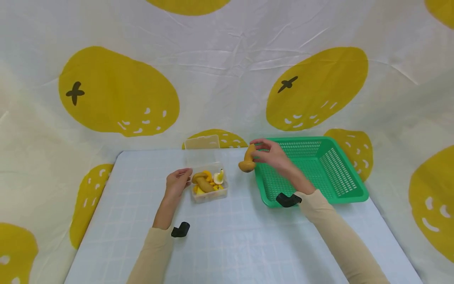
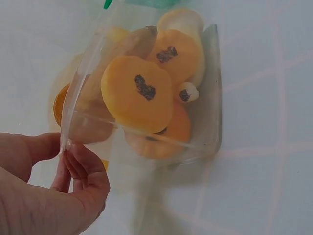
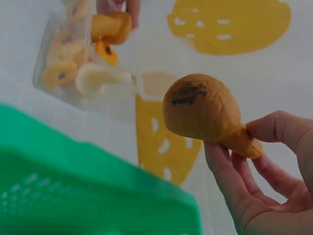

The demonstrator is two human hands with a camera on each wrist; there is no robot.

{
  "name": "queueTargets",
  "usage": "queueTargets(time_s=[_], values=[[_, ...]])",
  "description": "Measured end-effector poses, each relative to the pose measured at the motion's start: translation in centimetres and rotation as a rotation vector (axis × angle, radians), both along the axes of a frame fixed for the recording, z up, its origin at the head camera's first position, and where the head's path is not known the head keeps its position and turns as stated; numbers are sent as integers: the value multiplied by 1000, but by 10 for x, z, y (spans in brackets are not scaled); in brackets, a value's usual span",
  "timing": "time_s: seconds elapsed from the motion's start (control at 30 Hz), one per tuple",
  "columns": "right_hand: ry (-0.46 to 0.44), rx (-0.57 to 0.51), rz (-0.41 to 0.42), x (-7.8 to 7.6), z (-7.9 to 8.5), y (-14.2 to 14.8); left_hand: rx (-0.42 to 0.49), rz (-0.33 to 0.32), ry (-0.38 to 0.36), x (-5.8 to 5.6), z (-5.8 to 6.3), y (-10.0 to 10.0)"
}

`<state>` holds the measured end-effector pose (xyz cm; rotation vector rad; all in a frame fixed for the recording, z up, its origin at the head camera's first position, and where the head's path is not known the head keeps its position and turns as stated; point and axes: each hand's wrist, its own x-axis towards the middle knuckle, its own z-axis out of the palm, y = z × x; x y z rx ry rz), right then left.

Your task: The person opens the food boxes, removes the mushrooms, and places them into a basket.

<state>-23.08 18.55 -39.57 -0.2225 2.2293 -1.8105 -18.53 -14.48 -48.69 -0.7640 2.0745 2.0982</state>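
Observation:
A brown toy mushroom (image 1: 247, 161) is held by its stem in my right hand (image 1: 272, 156), up in the air beside the basket's left edge. Its rounded cap (image 3: 200, 105), with a dark scribbled mark, shows large in the right wrist view. My left hand (image 1: 176, 182) pinches the left rim of a clear plastic box (image 1: 210, 197) between thumb and fingers. Inside that box lie another brown mushroom (image 1: 204, 184), several orange pieces (image 2: 139, 93) with dark marks, and a white piece with a yellow top (image 1: 219, 177).
A green plastic basket (image 1: 261, 185) with slotted sides stands on the right of the table. The box's clear lid (image 1: 202, 152) is raised behind it. A pale checked cloth (image 1: 220, 244) covers the table, and a curtain with yellow fruit prints (image 1: 220, 79) hangs at the back.

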Motion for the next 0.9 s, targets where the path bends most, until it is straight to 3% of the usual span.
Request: queueTargets(time_s=[0.37,0.57,0.7,0.9], values=[[-50,64,4,-18,-8,48,24,29,32,-2,-5,1],[-61,178,7,-22,-13,71,41,38,23,-5,-7,2],[-72,296,66,-22,-20,78,41,36,20,-5,-8,3],[-55,470,216,-23,-32,79,35,34,11,-4,-9,3]])
